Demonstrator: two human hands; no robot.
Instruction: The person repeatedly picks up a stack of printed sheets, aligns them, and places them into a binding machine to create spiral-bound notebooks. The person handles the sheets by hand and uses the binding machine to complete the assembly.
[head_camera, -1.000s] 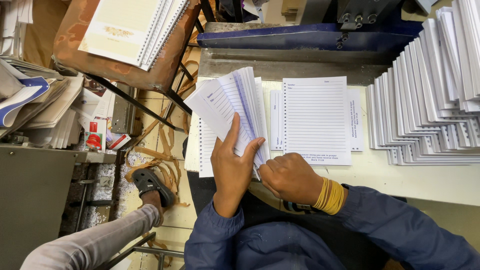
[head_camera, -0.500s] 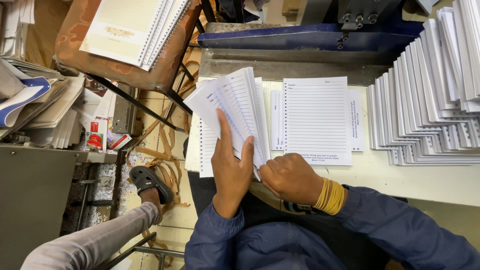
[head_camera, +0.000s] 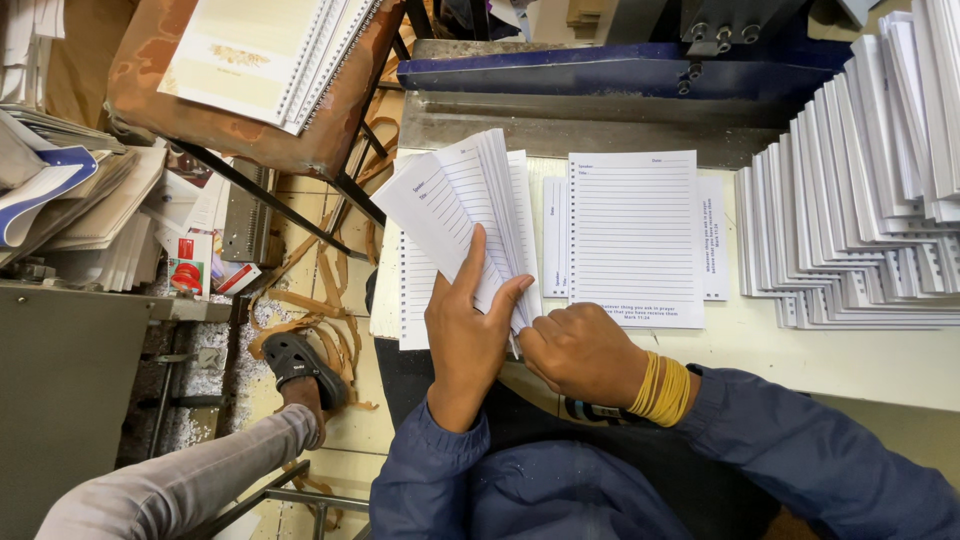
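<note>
Barely shifted: left hand presses the fanned sheets; right hand pinches their five-o'clock corner — light, floppy paper.

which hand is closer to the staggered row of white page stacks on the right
Right. The right hand grips the fanned sheets' lower edge, nearer the page stacks; the left hand lies flat on the fan, farther off.

left hand is pressing flat on a fanned sheaf of lined sheets, thumb up | right hand is gripping the sheaf's lower edge, just beside the left | lined page pile is lying on the desk just beyond the right hand | stepped white stacks are sitting farther right
</note>
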